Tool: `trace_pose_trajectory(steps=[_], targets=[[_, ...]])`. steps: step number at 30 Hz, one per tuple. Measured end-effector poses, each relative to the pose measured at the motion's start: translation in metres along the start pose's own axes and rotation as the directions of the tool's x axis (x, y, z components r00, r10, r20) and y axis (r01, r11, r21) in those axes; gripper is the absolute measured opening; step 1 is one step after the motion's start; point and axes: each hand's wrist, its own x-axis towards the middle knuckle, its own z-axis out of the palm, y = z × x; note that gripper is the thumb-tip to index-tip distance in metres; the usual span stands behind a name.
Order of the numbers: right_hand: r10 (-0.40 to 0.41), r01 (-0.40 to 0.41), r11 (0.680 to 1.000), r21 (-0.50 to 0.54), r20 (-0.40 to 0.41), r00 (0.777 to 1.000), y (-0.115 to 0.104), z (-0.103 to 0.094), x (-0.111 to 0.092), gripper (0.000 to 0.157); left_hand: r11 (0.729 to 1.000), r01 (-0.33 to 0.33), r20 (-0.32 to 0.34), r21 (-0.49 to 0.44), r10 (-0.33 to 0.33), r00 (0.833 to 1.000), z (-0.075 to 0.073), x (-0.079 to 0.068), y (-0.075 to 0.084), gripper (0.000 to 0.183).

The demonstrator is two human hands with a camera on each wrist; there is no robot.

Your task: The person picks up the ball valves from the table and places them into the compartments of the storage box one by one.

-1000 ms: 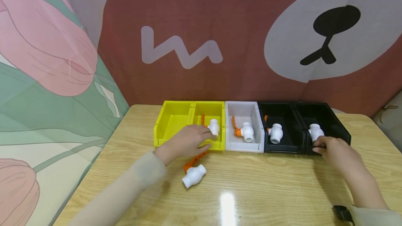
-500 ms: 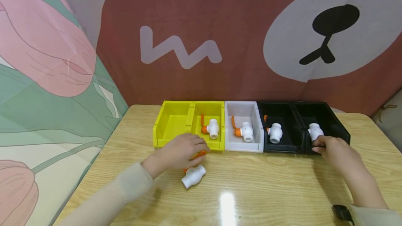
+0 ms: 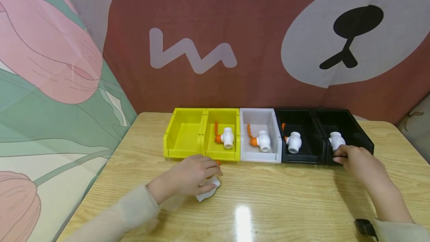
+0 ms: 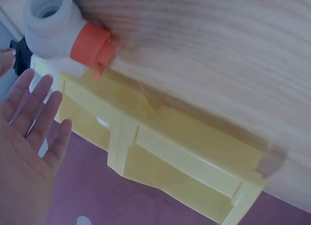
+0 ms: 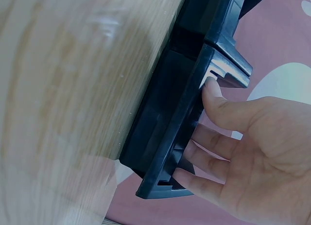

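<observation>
My left hand (image 3: 189, 176) is over a white ball valve (image 3: 209, 191) with an orange handle on the table, hiding most of it. In the left wrist view the fingers (image 4: 41, 108) are spread and fairly straight, below the valve's white body (image 4: 48, 28) and orange collar (image 4: 90, 43). My right hand (image 3: 364, 167) reaches over the front of the rightmost black bin (image 3: 361, 133). Its thumb and index finger are right at the near end of a ball valve (image 3: 336, 140) in there; whether they pinch it I cannot tell. The right wrist view has the fingertips behind the rim (image 5: 170, 132).
Bins stand in a row along the table's back: two yellow (image 3: 186, 133), one white (image 3: 246, 156), two black. Ball valves lie in the second yellow bin (image 3: 227, 137), the white bin (image 3: 264, 140) and the left black bin (image 3: 294, 142). A printed cloth (image 3: 208, 89) hangs behind.
My left hand has drawn back from the second yellow bin, down and left over the valve on the table. The valve in that bin now shows fully. My right hand has stayed put.
</observation>
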Motion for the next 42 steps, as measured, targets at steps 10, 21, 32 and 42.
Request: trace_pose_trajectory(steps=[10, 21, 32, 42], targets=[[-0.003, 0.003, 1.000, 0.000, -0.002, 1.000, 0.000, 0.000, 0.001, 0.007, 0.999, -0.026, 0.021, 0.023, 0.025, 0.999, 0.007, -0.011, 0.002, 0.044], [0.002, -0.002, 1.000, 0.005, 0.006, 1.000, 0.000, 0.001, 0.000, 0.008, 0.999, -0.049, 0.059, -0.013, 0.050, 0.997, 0.011, -0.026, 0.006, 0.066], [-0.012, 0.012, 1.000, 0.001, -0.013, 1.000, -0.001, 0.000, 0.000, 0.007, 0.998, -0.029, 0.080, -0.056, 0.033, 0.996, 0.020, -0.030, 0.002, 0.074], [-0.003, 0.003, 1.000, 0.002, 0.007, 1.000, -0.001, -0.001, 0.000, 0.007, 0.999, -0.030, 0.092, -0.043, 0.034, 0.995, 0.026, -0.028, -0.001, 0.074]])
